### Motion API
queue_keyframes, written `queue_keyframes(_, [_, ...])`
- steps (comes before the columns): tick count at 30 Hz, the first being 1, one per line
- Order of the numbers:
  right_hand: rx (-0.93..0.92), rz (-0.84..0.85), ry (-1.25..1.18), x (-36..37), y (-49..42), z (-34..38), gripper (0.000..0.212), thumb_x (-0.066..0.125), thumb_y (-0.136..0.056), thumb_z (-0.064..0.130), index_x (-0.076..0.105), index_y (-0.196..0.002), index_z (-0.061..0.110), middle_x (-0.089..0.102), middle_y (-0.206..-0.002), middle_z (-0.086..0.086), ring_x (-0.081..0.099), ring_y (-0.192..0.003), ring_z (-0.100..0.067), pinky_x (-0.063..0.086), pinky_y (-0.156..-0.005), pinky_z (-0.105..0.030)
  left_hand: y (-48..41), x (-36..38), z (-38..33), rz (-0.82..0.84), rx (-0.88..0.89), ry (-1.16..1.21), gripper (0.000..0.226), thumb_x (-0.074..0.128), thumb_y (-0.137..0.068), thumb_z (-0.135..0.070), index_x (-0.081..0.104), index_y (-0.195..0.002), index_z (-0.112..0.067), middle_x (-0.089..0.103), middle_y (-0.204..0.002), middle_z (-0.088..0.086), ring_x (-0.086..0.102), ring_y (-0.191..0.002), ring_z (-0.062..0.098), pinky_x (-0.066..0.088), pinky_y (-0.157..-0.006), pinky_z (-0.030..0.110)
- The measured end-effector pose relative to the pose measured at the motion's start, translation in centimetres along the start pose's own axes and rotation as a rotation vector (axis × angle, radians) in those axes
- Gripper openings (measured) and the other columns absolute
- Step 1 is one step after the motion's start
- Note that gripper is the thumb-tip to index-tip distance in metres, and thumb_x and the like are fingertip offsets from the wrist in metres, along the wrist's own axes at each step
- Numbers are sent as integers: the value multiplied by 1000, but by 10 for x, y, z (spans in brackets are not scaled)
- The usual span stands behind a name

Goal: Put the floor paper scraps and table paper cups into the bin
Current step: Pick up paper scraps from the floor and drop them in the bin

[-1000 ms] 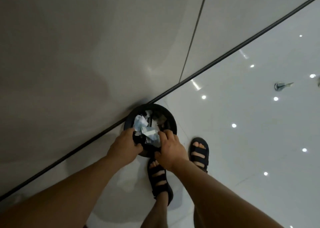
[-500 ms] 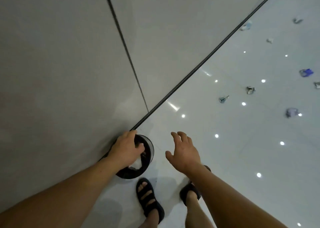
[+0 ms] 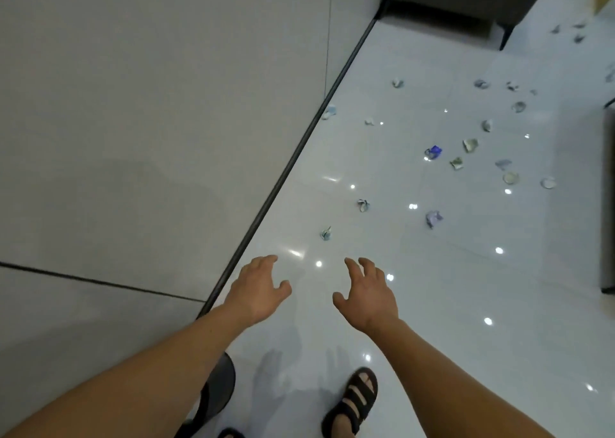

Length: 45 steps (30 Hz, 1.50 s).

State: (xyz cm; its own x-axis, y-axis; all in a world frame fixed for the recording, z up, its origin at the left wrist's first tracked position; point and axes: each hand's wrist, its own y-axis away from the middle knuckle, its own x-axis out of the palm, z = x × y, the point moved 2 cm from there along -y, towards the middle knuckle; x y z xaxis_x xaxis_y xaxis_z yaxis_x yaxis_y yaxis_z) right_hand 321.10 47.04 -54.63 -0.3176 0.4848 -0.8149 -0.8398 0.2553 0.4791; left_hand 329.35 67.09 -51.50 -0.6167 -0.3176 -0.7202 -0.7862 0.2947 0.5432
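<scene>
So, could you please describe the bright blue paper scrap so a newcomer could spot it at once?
Start at the glossy white floor right of the grey wall, where paper scraps lie scattered. On the left edge of the densest cluster, mid-floor, sits the blue scrap. It alone is vivid deep blue; its neighbours are pale grey or whitish.

The left hand (image 3: 256, 291) has left the bin (image 3: 219, 387) rim and hovers empty beside the right hand (image 3: 369, 296)

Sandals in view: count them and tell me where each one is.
2. One sandal is right of the bin, apart from it; the other sandal barely shows at the bottom edge, close to the bin.
</scene>
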Motion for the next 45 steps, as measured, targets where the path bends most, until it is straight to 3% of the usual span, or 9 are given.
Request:
queue_keyframes(7, [65, -11, -20, -75, -30, -77, 76, 53, -92, 46, 14, -154, 27, 11, -160, -2, 18, -144, -24, 40, -104, -40, -40, 9, -98, 103, 37, -29, 66, 52, -92, -42, 27, -148, -18, 28, -152, 2, 29, -138, 20, 30, -112, 35])
queue_keyframes(14, [80, 77, 16, -93, -101, -90, 77, 54, -92, 44, 13, -155, 26, 9, -160, -2, 21, -142, -25, 41, -103, -40, -118, 6, -110, 153, -43, 17, 66, 53, -92, -39, 27, -148, -17, 28, -153, 4, 31, -137, 20, 33, -110, 33])
queue_keyframes(22, [147, 141, 38, -102, -246, -101, 74, 55, -92, 42, 17, -153, 26, 17, -158, -1, 27, -139, -24, 44, -98, -37, -261, 1, -116, 246, -87, 25, 65, 52, -92, -39, 26, -148, -19, 29, -152, 3, 31, -137, 21, 33, -109, 34])
queue_keyframes(33, [109, 315, 105, -12, -433, -165, 72, 54, -91, 40, 20, -152, 23, 18, -157, -5, 31, -137, -30, 42, -103, -45, -420, 75, -89, 344, -288, 74, 65, 54, -91, -40, 29, -147, -18, 34, -149, 5, 37, -133, 21, 33, -109, 34])
queue_keyframes(39, [36, 341, 182, 65, -554, -218, 70, 55, -91, 38, 22, -151, 20, 25, -152, -6, 36, -131, -30, 42, -94, -42, -525, 155, -73, 279, -317, 146, 66, 57, -90, -44, 30, -146, -21, 36, -148, 4, 37, -132, 21, 31, -109, 33])
queue_keyframes(45, [11, 189, 264, 141, -657, -266, 56, 53, -92, 39, 34, -139, 16, 39, -137, -10, 44, -119, -33, 35, -76, -37, -615, 243, -49, 230, -308, 156, 64, 55, -88, -44, 33, -144, -22, 41, -144, 2, 44, -126, 23, 36, -102, 35])
